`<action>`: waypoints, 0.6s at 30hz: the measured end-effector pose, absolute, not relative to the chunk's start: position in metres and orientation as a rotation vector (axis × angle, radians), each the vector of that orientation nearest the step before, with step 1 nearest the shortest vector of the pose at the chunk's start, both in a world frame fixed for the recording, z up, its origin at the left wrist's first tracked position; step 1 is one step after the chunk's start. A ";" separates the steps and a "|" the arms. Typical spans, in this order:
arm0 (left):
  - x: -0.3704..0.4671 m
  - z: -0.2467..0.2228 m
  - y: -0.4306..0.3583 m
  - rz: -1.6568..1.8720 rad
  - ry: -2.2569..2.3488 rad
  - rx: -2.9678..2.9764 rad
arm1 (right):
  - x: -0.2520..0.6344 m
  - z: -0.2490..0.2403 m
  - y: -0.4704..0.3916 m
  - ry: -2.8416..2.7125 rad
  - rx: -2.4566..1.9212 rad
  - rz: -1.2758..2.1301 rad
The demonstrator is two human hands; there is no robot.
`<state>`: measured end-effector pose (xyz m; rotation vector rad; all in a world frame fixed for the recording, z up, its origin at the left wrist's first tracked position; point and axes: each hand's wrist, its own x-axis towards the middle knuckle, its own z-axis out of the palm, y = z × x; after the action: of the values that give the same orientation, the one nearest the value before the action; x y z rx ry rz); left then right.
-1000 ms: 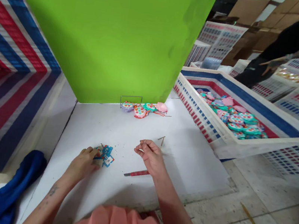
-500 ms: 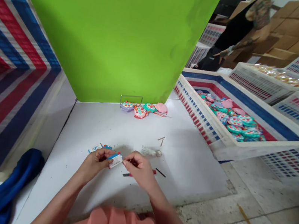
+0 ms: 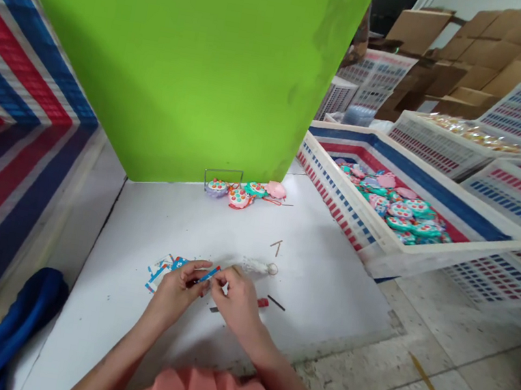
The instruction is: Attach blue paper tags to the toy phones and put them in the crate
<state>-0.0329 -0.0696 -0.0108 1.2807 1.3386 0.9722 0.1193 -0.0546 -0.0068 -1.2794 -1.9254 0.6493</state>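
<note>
Between its thumb and fingers my left hand (image 3: 181, 285) grips a small blue card (image 3: 209, 274), now tilted nearly edge-on. My right hand (image 3: 233, 291) is pinched at the card's right edge; whether it also holds something thin is too small to tell. Left of my hands, more blue and white cards (image 3: 159, 271) lie on the white table (image 3: 325, 284). Just beyond my right hand is a bundle of pale strings (image 3: 254, 264) with a ring-like end. A red-handled tool (image 3: 263, 302) lies partly hidden under my right hand, beside a dark thin stick (image 3: 276, 303).
Several colourful toys (image 3: 240, 197) and a wire frame (image 3: 225, 171) stand by the green panel (image 3: 177, 63). At right is a crate (image 3: 379, 257) of similar toys. Striped crates flank the left, with blue cloth (image 3: 24, 316) below. Short brown sticks (image 3: 278, 246) lie on the table.
The card has turned from showing its white face to nearly edge-on, and my right hand has closed in on it. The person in the background has mostly gone behind the green panel.
</note>
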 end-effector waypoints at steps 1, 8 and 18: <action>-0.033 -0.012 -0.070 0.964 1.345 1.296 | 0.119 -0.007 -0.055 -1.937 -1.291 0.637; -0.025 -0.003 -0.072 0.991 1.519 1.598 | 0.117 -0.002 -0.060 -2.115 -1.422 0.450; -0.036 0.004 -0.072 0.823 1.190 1.526 | 0.133 -0.007 -0.053 -1.850 -1.242 0.828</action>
<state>-0.0363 -0.0716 0.0037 1.5259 1.1899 0.8230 0.1329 -0.0530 -0.0069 -1.2416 -1.8498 0.8283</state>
